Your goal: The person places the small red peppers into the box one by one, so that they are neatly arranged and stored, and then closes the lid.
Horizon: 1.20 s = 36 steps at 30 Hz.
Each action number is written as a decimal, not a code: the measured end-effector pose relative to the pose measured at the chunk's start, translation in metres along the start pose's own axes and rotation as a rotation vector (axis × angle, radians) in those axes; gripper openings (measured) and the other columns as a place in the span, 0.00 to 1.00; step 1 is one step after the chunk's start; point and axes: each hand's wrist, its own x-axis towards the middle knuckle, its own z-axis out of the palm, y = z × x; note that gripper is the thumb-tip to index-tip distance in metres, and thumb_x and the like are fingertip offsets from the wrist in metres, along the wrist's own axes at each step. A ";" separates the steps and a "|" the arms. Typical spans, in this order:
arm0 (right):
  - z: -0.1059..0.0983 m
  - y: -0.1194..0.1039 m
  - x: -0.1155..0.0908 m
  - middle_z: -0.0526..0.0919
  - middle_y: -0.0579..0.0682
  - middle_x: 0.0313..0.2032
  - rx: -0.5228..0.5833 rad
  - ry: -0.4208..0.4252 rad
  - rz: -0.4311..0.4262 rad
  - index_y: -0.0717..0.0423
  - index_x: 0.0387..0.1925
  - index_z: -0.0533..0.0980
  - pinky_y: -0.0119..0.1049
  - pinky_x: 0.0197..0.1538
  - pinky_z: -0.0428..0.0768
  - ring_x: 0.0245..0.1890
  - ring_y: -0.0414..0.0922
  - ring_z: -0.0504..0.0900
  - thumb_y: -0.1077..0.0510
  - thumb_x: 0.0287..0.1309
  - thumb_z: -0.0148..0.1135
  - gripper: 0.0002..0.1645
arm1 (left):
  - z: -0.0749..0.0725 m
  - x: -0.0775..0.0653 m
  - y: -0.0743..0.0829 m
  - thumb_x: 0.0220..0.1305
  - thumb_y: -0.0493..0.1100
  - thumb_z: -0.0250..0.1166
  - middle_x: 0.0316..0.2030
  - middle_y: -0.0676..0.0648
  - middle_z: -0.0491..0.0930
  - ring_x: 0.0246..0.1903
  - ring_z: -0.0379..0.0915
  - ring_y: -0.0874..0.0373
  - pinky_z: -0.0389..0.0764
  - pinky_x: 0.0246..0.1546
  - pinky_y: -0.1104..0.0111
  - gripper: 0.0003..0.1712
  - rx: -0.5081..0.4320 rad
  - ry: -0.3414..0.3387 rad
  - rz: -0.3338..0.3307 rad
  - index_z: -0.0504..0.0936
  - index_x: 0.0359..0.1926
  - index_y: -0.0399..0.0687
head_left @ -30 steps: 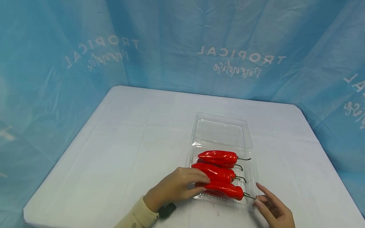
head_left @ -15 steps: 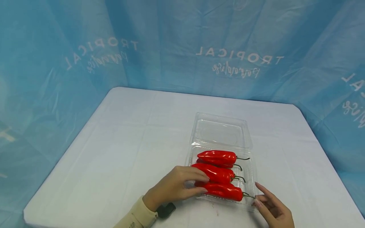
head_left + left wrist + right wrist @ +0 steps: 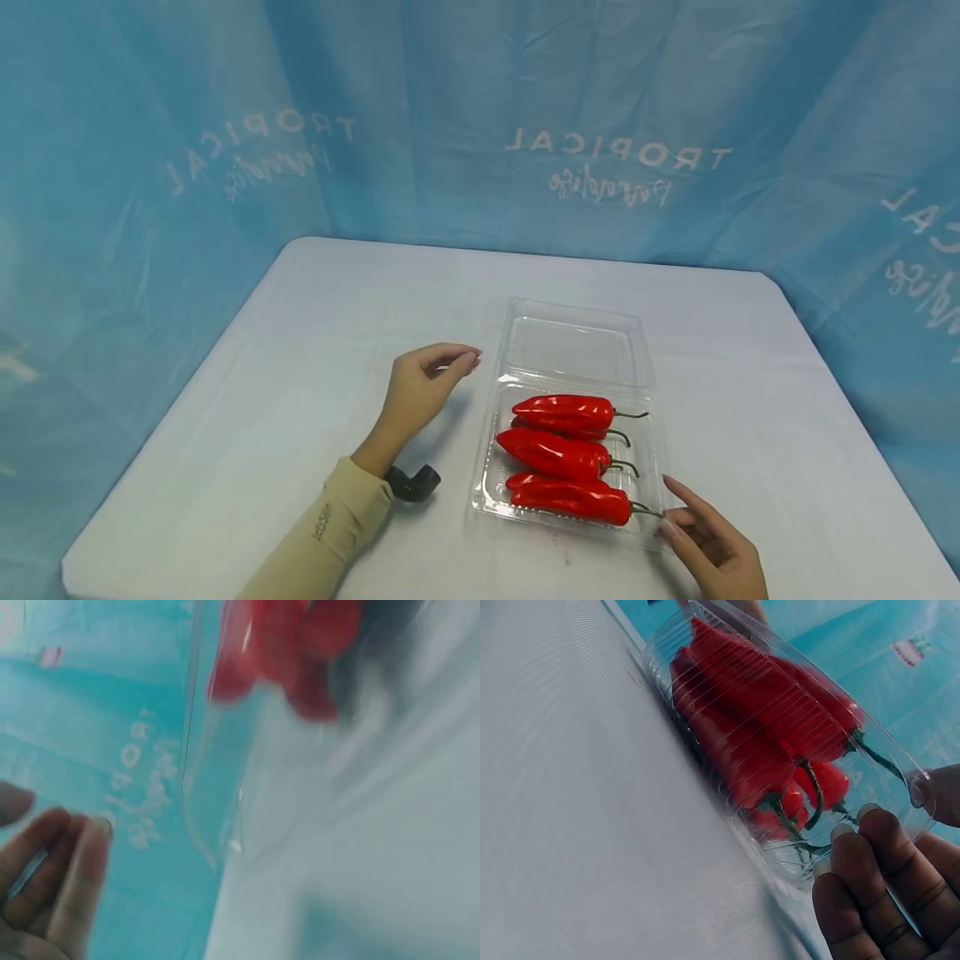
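A clear plastic clamshell container (image 3: 487, 492) lies on the table with its lid (image 3: 573, 346) folded back. Several glossy red peppers (image 3: 573, 498) fill its base, their green stems pointing right. My left hand (image 3: 420, 387) is above the table to the left of the lid, thumb and fingertips drawn close together, holding nothing. In the left wrist view the left hand (image 3: 56, 885) is apart from the container. My right hand (image 3: 712, 546) pinches the container's near right corner; in the right wrist view the thumb (image 3: 941, 795) is over the rim and the fingers sit against the outer wall.
A white-covered table (image 3: 300, 350) spreads around the container. Blue printed sheets (image 3: 450, 125) hang behind it and at both sides. A dark wrist device (image 3: 415, 483) is worn below my left hand.
My left hand has let go of the nearest peppers and moved up and left, out of the container. The right hand has stayed at the corner. The view has shifted slightly.
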 end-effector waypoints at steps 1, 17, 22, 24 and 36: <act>0.001 0.000 0.001 0.87 0.53 0.35 0.006 0.001 0.002 0.60 0.65 0.75 0.32 0.34 0.85 0.30 0.44 0.85 0.63 0.65 0.68 0.28 | 0.000 0.008 -0.006 0.71 0.47 0.67 0.43 0.53 0.89 0.43 0.86 0.60 0.86 0.47 0.64 0.11 0.035 0.013 -0.051 0.89 0.47 0.48; 0.012 0.000 0.003 0.87 0.52 0.35 0.033 -0.038 0.001 0.57 0.65 0.76 0.34 0.35 0.85 0.31 0.45 0.84 0.62 0.65 0.68 0.28 | 0.029 0.046 -0.056 0.70 0.56 0.65 0.47 0.50 0.87 0.45 0.84 0.55 0.84 0.51 0.57 0.20 0.082 -0.063 -0.344 0.87 0.52 0.49; 0.012 -0.001 0.001 0.87 0.53 0.35 0.041 -0.034 -0.006 0.58 0.66 0.76 0.34 0.36 0.85 0.31 0.45 0.85 0.62 0.66 0.68 0.27 | 0.028 0.045 -0.053 0.71 0.56 0.65 0.51 0.49 0.86 0.50 0.83 0.53 0.83 0.54 0.58 0.20 0.082 -0.062 -0.311 0.87 0.53 0.50; 0.013 -0.002 0.000 0.87 0.53 0.34 0.044 -0.034 -0.008 0.59 0.66 0.76 0.34 0.35 0.85 0.31 0.45 0.85 0.62 0.66 0.68 0.27 | 0.027 0.045 -0.053 0.70 0.56 0.66 0.52 0.49 0.86 0.53 0.82 0.53 0.82 0.56 0.57 0.20 0.095 -0.056 -0.300 0.87 0.53 0.50; 0.018 -0.004 0.003 0.87 0.51 0.32 0.055 -0.043 -0.003 0.60 0.65 0.77 0.34 0.34 0.85 0.29 0.45 0.84 0.61 0.66 0.68 0.26 | 0.012 0.043 -0.045 0.69 0.46 0.70 0.52 0.50 0.86 0.55 0.81 0.57 0.81 0.56 0.68 0.15 0.055 0.014 -0.121 0.87 0.53 0.46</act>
